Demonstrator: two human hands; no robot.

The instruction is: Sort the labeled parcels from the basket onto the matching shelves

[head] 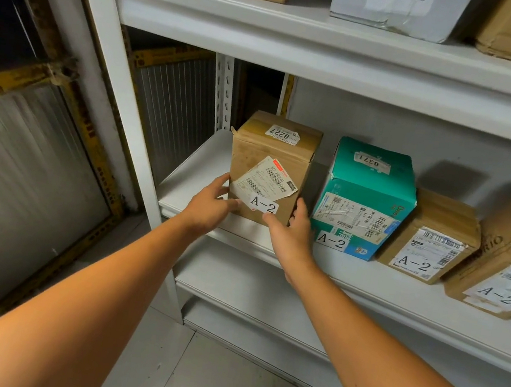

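Fingers [233,202] of left hand [212,204] and right hand [291,234] are clamped on the lower front corners of the A-2 parcel [269,162], stood upright directly ahead on the shelf [189,179].

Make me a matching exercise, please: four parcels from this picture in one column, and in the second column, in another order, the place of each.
Column one
1. brown box 0227
2. teal box 0371
3. white parcel A-1
4. small brown box

Column two
a. on the upper shelf
b. held between the left hand and the right hand
c. just right of the teal box
d. between two brown boxes on the middle shelf

Pairs: 1-b, 2-d, 3-a, 4-c
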